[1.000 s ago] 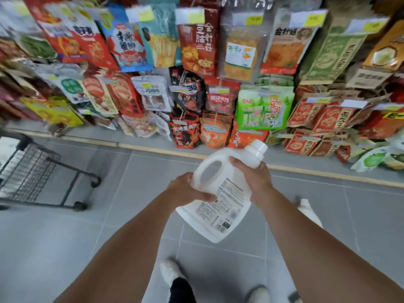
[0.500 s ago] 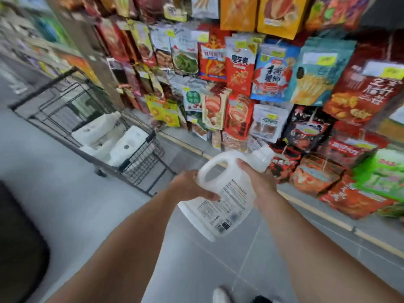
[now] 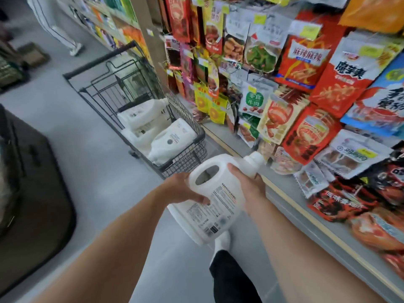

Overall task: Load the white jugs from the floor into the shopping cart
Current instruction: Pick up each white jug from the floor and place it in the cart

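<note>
I hold a white jug (image 3: 215,200) with a printed label in both hands, tilted, its cap pointing up and to the right. My left hand (image 3: 182,188) grips its handle side from below. My right hand (image 3: 247,182) clasps it near the neck. The jug hangs just in front of the near corner of the black wire shopping cart (image 3: 185,159), which stands ahead to the left. Several white jugs (image 3: 172,138) lie inside the cart's basket.
Shelves of hanging snack bags (image 3: 306,84) line the right side, with a low ledge (image 3: 306,217) along the floor. A dark bulky object (image 3: 32,193) stands at the left. Another person's legs (image 3: 59,29) are far up the aisle. My own leg (image 3: 229,276) and white shoe are below the jug.
My view has swung left and I have moved closer to the cart, which now sits right ahead of the jug. Both hands keep the same hold on the jug.
</note>
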A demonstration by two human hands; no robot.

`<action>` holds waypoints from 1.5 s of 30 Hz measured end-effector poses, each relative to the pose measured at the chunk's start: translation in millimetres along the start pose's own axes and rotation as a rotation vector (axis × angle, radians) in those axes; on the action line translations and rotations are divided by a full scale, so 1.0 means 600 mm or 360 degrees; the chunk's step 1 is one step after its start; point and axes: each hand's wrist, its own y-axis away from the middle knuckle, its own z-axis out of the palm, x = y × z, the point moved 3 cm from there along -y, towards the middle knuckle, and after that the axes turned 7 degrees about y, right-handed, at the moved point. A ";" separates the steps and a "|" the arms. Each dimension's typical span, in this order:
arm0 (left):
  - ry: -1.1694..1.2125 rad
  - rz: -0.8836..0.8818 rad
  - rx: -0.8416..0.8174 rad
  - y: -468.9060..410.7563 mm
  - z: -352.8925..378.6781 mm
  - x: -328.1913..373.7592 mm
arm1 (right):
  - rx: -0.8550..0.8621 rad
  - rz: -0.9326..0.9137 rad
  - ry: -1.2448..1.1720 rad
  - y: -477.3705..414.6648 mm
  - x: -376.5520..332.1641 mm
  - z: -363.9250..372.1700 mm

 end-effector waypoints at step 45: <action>-0.0225 -0.0243 -0.0302 -0.730 -0.596 -0.273 | 0.0157 0.0497 0.0323 -0.585 -0.117 0.770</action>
